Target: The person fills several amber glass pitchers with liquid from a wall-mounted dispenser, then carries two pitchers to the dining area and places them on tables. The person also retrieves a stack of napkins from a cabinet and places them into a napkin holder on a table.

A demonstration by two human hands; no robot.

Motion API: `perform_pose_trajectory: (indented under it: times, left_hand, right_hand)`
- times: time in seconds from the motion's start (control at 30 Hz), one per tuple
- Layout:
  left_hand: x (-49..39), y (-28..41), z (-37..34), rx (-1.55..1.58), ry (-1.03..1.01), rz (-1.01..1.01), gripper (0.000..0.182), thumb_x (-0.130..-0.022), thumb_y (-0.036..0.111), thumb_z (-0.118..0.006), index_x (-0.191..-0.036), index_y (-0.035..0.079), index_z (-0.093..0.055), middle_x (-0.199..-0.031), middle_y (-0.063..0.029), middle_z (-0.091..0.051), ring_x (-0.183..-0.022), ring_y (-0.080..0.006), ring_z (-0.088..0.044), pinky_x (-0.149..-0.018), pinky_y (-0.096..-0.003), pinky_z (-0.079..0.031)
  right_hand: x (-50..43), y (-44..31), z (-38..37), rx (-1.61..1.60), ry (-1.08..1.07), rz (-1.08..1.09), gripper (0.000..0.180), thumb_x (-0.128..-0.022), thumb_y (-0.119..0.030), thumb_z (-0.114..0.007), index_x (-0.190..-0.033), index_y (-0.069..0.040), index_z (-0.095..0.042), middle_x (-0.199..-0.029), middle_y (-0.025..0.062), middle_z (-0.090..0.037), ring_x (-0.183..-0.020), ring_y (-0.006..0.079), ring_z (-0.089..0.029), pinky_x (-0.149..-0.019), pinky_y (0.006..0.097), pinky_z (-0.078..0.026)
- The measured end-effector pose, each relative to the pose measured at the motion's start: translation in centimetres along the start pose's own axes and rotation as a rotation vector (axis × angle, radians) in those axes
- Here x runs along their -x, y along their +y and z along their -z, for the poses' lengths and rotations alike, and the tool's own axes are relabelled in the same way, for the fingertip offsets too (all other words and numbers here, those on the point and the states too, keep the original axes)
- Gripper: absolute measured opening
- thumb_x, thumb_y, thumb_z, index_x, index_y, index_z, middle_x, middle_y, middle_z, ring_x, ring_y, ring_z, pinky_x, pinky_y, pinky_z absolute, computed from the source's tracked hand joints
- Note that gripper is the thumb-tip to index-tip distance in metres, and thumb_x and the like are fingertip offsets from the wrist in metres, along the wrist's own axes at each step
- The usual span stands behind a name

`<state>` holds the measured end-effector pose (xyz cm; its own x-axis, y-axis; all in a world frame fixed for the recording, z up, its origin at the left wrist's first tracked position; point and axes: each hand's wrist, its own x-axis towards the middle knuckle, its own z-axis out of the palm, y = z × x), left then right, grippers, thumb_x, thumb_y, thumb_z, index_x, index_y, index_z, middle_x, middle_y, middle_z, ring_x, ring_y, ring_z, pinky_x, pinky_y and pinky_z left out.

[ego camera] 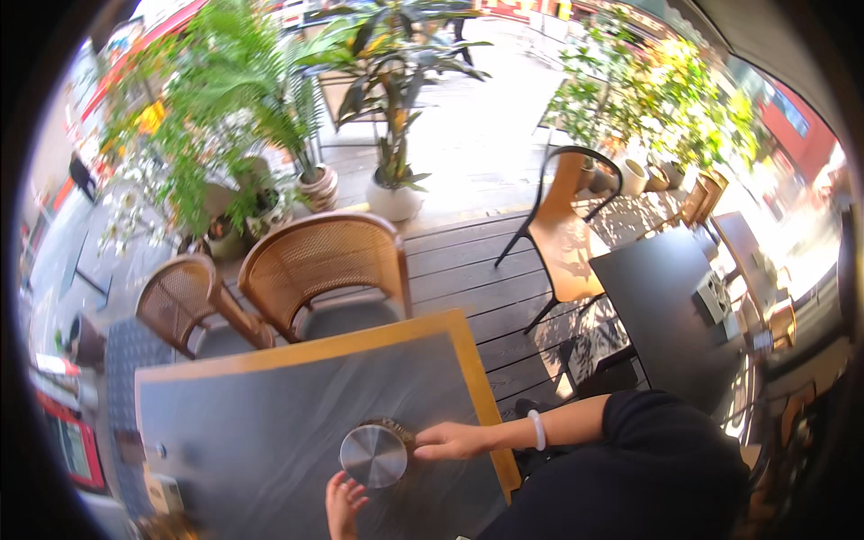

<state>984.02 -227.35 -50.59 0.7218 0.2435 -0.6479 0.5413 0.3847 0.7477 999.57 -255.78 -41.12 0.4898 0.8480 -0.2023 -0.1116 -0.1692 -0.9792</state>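
Note:
A round container (403, 432) with a dark, patterned side is over the grey tabletop (270, 418). Its shiny metal disc (373, 456), likely a lid, faces up towards me and hides most of the body. From the right, my right hand (452, 441) reaches in with its fingers against the container's side; a pale bracelet circles that wrist. My left hand (345, 501) is by the disc's lower left edge, fingers spread, with a ring on one finger. Whether its fingertips touch the disc is unclear.
Two cane-backed chairs (324, 260) stand along the table's far side. Potted plants (395, 196) line the deck beyond. To the right are a curved wooden chair (563, 236) and a dark table (668, 304). A small pale box (164, 494) sits at my table's left end.

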Motion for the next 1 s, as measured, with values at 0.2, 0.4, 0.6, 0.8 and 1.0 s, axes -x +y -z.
perform_pose_trajectory:
  times: [0.2,0.4,0.6,0.8,1.0]
  left_hand:
    - [0.4,-1.4,-13.6,-0.095,-0.277,0.144,0.054,-0.087,0.036,-0.051,-0.134,0.017,-0.032,-0.129,-0.0063,-0.046,-0.113,-0.026,-0.049,-0.079,-0.0405,-0.048]
    - [2.2,-2.4,-34.0,-0.042,-0.621,0.01,0.065,-0.083,0.015,-0.048,-0.14,0.016,-0.017,-0.14,-0.0077,-0.031,-0.129,-0.0227,-0.032,-0.095,-0.042,-0.034]
    - [4.9,-1.0,-55.2,-0.371,-0.898,-0.007,0.07,-0.082,0.016,-0.048,-0.141,0.019,-0.01,-0.145,-0.0107,-0.022,-0.132,-0.0253,-0.025,-0.097,-0.0495,-0.03]
    - [7.1,-4.3,-70.3,-0.638,-1.236,0.277,0.074,-0.089,0.037,-0.048,-0.143,0.021,0.0,-0.147,-0.013,-0.015,-0.13,-0.0333,-0.028,-0.092,-0.0533,-0.036]
    - [9.5,-8.6,-79.6,-0.912,-1.441,0.3,0.075,-0.09,0.04,-0.047,-0.143,0.019,0.002,-0.142,-0.0164,-0.022,-0.126,-0.0309,-0.035,-0.093,-0.0513,-0.038]
  right_hand:
    - [7.0,0.5,5.3,-0.197,0.141,0.057,0.032,-0.089,-0.031,-0.052,-0.083,0.0,-0.057,-0.074,0.0022,-0.053,-0.072,0.0108,-0.048,-0.066,0.0273,-0.04]
    - [22.9,0.1,13.8,-0.456,0.601,-0.007,0.03,-0.089,-0.029,-0.051,-0.069,-0.007,-0.05,-0.065,-0.0031,-0.044,-0.063,0.0066,-0.04,-0.057,0.0236,-0.033]
    - [37.0,1.3,20.0,-0.395,0.946,0.211,0.03,-0.092,-0.032,-0.047,-0.075,-0.008,-0.05,-0.064,-0.0024,-0.043,-0.06,0.0072,-0.04,-0.056,0.024,-0.034]
    - [47.6,6.8,22.2,-0.432,1.352,0.276,0.021,-0.093,-0.021,-0.046,-0.079,-0.006,-0.051,-0.069,-0.0018,-0.044,-0.065,0.007,-0.042,-0.061,0.0217,-0.035]
    - [51.3,11.8,20.7,-0.58,1.658,0.411,0.019,-0.093,-0.02,-0.047,-0.098,-0.005,-0.057,-0.085,0.0019,-0.055,-0.078,0.0097,-0.051,-0.071,0.0248,-0.042]
